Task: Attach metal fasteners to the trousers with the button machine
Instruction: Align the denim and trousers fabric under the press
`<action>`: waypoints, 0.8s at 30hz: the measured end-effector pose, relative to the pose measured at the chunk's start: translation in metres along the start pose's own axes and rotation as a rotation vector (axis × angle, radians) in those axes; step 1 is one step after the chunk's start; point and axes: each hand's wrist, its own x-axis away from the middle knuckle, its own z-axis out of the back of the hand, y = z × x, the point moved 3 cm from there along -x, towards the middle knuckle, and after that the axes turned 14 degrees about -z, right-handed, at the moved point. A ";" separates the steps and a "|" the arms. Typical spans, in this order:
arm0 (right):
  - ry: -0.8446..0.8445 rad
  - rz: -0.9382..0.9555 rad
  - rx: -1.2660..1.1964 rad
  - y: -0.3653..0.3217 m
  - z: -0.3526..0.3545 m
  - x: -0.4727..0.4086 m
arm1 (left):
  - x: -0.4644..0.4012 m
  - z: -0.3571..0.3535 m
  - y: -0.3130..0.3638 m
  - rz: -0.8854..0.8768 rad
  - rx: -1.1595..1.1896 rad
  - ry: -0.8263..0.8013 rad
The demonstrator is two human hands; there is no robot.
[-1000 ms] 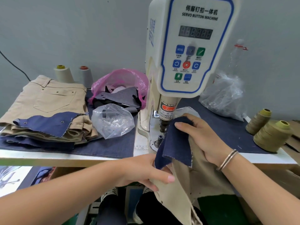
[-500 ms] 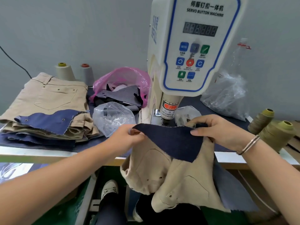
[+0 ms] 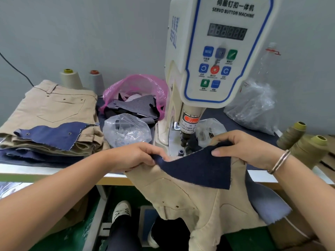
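A white servo button machine (image 3: 213, 57) stands on a counter (image 3: 36, 171). Beige trousers (image 3: 183, 194) hang off the counter's front edge below the machine head. A stack of beige trousers (image 3: 50, 109) lies far left. The left hand (image 3: 137, 156) and right hand (image 3: 248, 149) each pinch a navy fabric piece (image 3: 197, 169), stretched between them over the hanging trousers.
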 end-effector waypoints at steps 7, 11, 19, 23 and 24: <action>0.044 -0.066 -0.231 0.020 -0.008 -0.006 | -0.005 -0.009 -0.012 0.110 -0.117 -0.065; 0.053 -0.083 -0.367 0.027 -0.011 -0.007 | -0.006 -0.013 -0.015 0.005 -0.090 0.102; -0.057 -0.208 -0.472 0.052 -0.040 -0.025 | -0.001 0.001 -0.026 0.012 -0.060 0.200; -0.092 -0.216 -0.647 0.055 -0.046 -0.038 | 0.003 0.021 -0.031 -0.037 -0.077 0.310; -0.084 -0.215 -0.654 0.055 -0.047 -0.041 | 0.004 0.025 -0.033 -0.043 -0.062 0.309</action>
